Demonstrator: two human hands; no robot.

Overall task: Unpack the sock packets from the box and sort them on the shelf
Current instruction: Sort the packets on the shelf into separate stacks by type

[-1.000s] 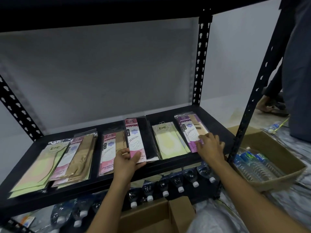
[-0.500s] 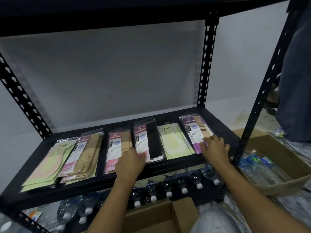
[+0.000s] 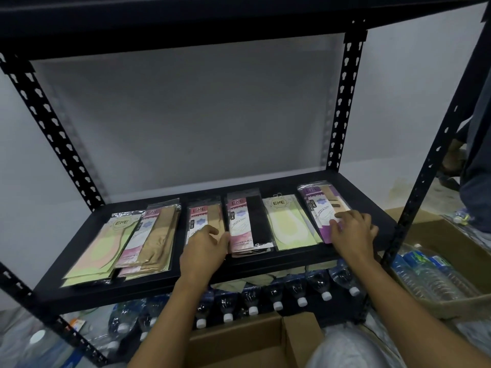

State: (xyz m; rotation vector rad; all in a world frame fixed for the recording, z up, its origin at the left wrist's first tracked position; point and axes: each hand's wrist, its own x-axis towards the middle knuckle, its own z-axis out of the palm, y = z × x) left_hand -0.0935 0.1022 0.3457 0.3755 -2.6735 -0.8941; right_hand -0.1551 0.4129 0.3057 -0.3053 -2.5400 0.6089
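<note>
Several sock packets lie in a row on the black shelf [image 3: 265, 266]. From the left: a pale green stack [image 3: 106, 245], a pink-and-tan stack [image 3: 151, 237], a pink packet [image 3: 202, 216], a pink-and-black stack [image 3: 247, 224], a yellow-green packet [image 3: 287, 224] and a purple packet [image 3: 321, 208]. My left hand [image 3: 206, 248] rests flat on the pink packet, fingertips against the left edge of the pink-and-black stack. My right hand [image 3: 353, 232] lies with spread fingers on the purple packet's near end. Neither hand grips anything. The cardboard box [image 3: 239, 341] stands open below, its inside hidden.
Water bottles [image 3: 276, 293] lie in a row under the shelf. A second cardboard box [image 3: 451, 304] with bottles sits on the floor at the right. Black perforated uprights [image 3: 342, 102] frame the shelf. Another person's legs [image 3: 478, 181] stand at the far right.
My left hand slid from the pink-and-black stack's near end to its left side, onto the pink packet. My right hand stayed on the purple packet. The view tilted up slightly.
</note>
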